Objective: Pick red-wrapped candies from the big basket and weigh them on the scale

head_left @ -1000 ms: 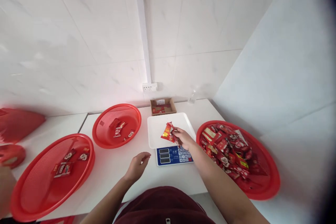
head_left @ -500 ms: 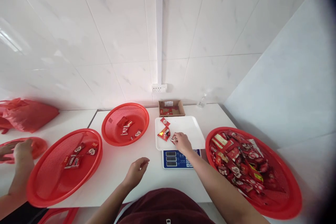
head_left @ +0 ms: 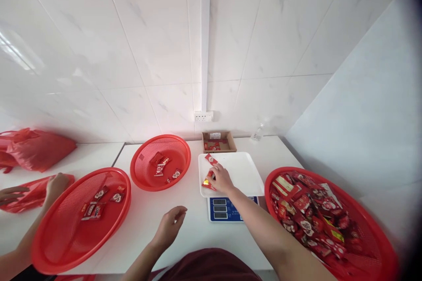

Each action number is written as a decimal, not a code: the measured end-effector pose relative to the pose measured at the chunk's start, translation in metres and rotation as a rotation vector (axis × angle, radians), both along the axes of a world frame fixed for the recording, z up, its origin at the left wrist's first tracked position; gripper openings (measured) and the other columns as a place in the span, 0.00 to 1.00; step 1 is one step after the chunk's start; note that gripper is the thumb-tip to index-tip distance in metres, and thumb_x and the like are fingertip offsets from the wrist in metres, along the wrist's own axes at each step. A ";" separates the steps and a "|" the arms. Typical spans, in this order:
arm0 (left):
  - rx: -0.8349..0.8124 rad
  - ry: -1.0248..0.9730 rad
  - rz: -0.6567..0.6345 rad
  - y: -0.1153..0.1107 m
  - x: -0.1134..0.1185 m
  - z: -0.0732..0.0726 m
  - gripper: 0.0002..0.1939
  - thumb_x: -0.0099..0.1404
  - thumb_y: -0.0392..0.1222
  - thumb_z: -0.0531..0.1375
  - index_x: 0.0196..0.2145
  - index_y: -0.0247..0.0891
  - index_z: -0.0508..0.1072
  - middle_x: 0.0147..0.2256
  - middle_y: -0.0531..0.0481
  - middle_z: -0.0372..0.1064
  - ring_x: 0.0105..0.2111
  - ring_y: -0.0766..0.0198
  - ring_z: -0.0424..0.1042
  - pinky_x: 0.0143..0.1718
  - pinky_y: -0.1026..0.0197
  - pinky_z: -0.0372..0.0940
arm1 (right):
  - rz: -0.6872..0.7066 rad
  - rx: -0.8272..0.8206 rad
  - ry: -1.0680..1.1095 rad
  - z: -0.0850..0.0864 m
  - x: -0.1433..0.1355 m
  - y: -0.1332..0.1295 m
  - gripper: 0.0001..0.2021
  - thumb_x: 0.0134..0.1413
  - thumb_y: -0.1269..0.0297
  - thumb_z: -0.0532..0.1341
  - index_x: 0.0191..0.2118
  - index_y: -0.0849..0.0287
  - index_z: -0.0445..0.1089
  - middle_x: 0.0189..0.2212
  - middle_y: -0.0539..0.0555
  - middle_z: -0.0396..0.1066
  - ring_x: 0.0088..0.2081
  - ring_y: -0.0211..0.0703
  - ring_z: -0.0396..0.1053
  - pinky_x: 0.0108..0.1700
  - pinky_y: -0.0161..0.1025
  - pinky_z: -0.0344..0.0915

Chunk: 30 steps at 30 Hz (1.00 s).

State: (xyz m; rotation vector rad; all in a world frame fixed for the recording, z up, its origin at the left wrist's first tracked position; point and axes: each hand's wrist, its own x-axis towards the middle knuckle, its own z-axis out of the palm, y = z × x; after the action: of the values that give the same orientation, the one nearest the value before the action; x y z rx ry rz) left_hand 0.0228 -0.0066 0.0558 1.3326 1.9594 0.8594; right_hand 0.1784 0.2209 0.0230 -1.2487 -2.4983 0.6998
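My right hand point(head_left: 221, 180) is closed over red wrapped packets point(head_left: 208, 181) on the left part of the white tray point(head_left: 244, 171); what its fingertips grip is partly hidden. Another small red packet point(head_left: 211, 159) lies just behind the fingers. Under the tray sits a blue scale point(head_left: 226, 210) with three small displays. My left hand point(head_left: 169, 228) hovers over the white table in front of the tray, its fingers curled and thumb near the fingertips, with nothing seen between them.
A full basket of red packets point(head_left: 310, 219) stands right. Two red baskets point(head_left: 160, 162) point(head_left: 82, 219) with a few packets are left. Behind the tray is a cardboard box point(head_left: 219, 142), beside a clear plastic item point(head_left: 258, 132). At far left, another person's hands point(head_left: 56, 186) touch a red bag point(head_left: 33, 193).
My right hand has moved left across the tray to the other packets. The view has shifted slightly. The other person's hands have spread the red bag out.
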 end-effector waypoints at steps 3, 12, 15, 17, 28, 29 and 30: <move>-0.003 -0.015 0.037 -0.007 -0.009 -0.007 0.13 0.61 0.47 0.53 0.37 0.42 0.74 0.34 0.49 0.77 0.34 0.60 0.75 0.39 0.60 0.69 | -0.010 -0.039 -0.082 0.005 -0.008 0.012 0.25 0.53 0.52 0.57 0.56 0.54 0.62 0.65 0.59 0.48 0.66 0.54 0.41 0.61 0.58 0.44; -0.035 -0.005 0.018 -0.002 -0.013 -0.008 0.14 0.60 0.48 0.53 0.37 0.41 0.74 0.34 0.49 0.77 0.35 0.61 0.75 0.39 0.60 0.69 | 0.062 -0.153 -0.144 0.017 0.002 0.014 0.23 0.57 0.47 0.52 0.54 0.51 0.66 0.61 0.55 0.59 0.66 0.59 0.41 0.60 0.67 0.36; -0.044 -0.007 -0.038 0.008 -0.005 -0.008 0.15 0.60 0.49 0.52 0.38 0.40 0.74 0.35 0.48 0.77 0.35 0.60 0.75 0.39 0.59 0.69 | 0.016 -0.110 -0.021 0.022 0.027 0.002 0.20 0.57 0.50 0.53 0.50 0.52 0.69 0.51 0.55 0.70 0.63 0.56 0.51 0.60 0.63 0.43; -0.038 -0.022 -0.085 0.015 0.002 -0.008 0.16 0.60 0.49 0.52 0.38 0.40 0.74 0.35 0.48 0.77 0.35 0.60 0.75 0.40 0.59 0.69 | -0.046 -0.036 0.090 0.024 0.056 -0.007 0.19 0.58 0.52 0.53 0.48 0.54 0.70 0.47 0.56 0.73 0.60 0.53 0.57 0.60 0.56 0.50; -0.064 -0.010 -0.333 0.047 0.065 -0.007 0.15 0.60 0.48 0.52 0.38 0.42 0.75 0.36 0.51 0.77 0.37 0.60 0.75 0.41 0.60 0.70 | -0.854 0.117 -0.085 -0.018 0.318 -0.061 0.25 0.51 0.59 0.57 0.54 0.64 0.63 0.51 0.66 0.65 0.53 0.57 0.62 0.52 0.52 0.61; -0.066 -0.004 -0.349 0.049 0.073 -0.006 0.15 0.60 0.47 0.52 0.38 0.42 0.75 0.36 0.51 0.77 0.36 0.61 0.75 0.41 0.60 0.69 | -0.884 0.054 -0.117 -0.024 0.330 -0.067 0.27 0.51 0.59 0.57 0.56 0.63 0.61 0.53 0.67 0.63 0.54 0.57 0.62 0.51 0.50 0.62; -0.067 0.002 -0.363 0.051 0.080 -0.005 0.15 0.61 0.47 0.52 0.39 0.42 0.74 0.36 0.51 0.77 0.36 0.61 0.75 0.40 0.59 0.69 | -0.899 -0.003 -0.135 -0.029 0.339 -0.071 0.28 0.50 0.60 0.58 0.58 0.63 0.59 0.55 0.67 0.61 0.53 0.56 0.63 0.50 0.49 0.62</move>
State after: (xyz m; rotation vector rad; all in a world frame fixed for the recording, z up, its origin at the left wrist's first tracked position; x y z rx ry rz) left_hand 0.1031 0.0443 0.0511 1.5838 1.6585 0.6108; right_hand 0.5172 0.1498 -0.0061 -2.2093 -1.6936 0.3789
